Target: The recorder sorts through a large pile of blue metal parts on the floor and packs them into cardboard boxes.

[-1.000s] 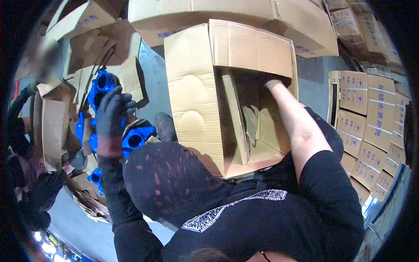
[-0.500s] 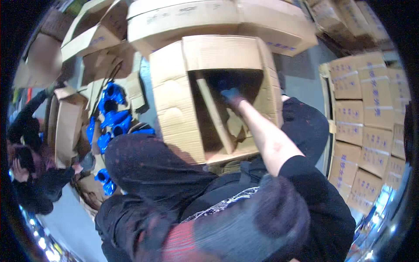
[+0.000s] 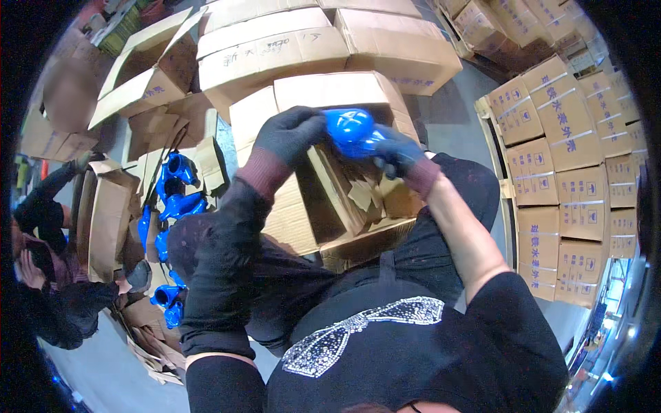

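Note:
Above an open cardboard box [image 3: 256,109] between my knees, a glossy blue pipe fitting with a rounded body [image 3: 352,131] is held by both hands. My left hand [image 3: 290,134], in a dark glove with a maroon cuff, is closed on its left end. Gloved as well, my right hand [image 3: 405,160] has its fingers curled around the right end. Inside the box stands a cardboard divider [image 3: 337,189], with torn cardboard pieces [image 3: 363,194] beside it. The fitting and my hands hide part of the box's opening.
Several similar blue fittings [image 3: 180,205] lie among cardboard on the floor at left. Large cartons [image 3: 275,58] stand beyond the box. Strapped cartons [image 3: 537,244] are stacked on a pallet at right. Another person's dark sleeve [image 3: 51,175] shows at far left.
My right hand has come up out of the box. My left hand has moved forward from near my lap. Both now hold the blue pipe fitting above the box.

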A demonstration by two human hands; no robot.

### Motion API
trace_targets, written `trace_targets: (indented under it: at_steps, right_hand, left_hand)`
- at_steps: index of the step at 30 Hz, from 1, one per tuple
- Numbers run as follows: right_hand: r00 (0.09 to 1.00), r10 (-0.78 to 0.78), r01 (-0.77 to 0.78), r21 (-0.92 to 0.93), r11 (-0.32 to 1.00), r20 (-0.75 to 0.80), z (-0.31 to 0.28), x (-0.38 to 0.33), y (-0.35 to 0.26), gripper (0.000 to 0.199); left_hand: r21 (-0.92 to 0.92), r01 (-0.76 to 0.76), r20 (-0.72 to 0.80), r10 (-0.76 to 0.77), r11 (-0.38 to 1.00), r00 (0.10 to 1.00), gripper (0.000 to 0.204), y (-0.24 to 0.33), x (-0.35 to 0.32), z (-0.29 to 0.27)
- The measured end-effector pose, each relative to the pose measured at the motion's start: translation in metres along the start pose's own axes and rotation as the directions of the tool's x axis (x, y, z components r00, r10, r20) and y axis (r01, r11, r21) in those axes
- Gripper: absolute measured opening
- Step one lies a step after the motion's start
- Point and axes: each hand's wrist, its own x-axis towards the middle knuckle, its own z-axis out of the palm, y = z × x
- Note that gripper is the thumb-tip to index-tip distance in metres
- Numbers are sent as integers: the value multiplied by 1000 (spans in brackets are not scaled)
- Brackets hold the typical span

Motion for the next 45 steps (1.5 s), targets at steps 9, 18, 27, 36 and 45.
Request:
trace_targets:
  at_steps: [9, 18, 27, 36, 45]
  right_hand:
    - [898, -425, 439, -191, 878, 111, 9, -23, -9, 76]
    - [804, -536, 588, -482, 650, 258, 25, 19, 41, 46]
    - [868, -464, 487, -488, 724, 178, 21, 14, 48, 36]
    - [807, -534, 519, -735, 436, 253, 20, 14, 38, 44]
    - [799, -574, 527, -668, 525, 179, 23, 4, 31, 35]
  left_hand:
    - [-496, -181, -71, 168, 849, 983, 41, -2, 5, 47]
    - [-104, -430, -21, 430, 897, 903, 35, -27, 0, 61]
    - [-13, -563, 40, 563, 826, 825, 27, -28, -3, 62]
    - [-143, -513, 31, 522, 846, 852, 27, -31, -3, 60]
    - [-105, -546, 12, 550, 831, 835, 27, -35, 1, 66]
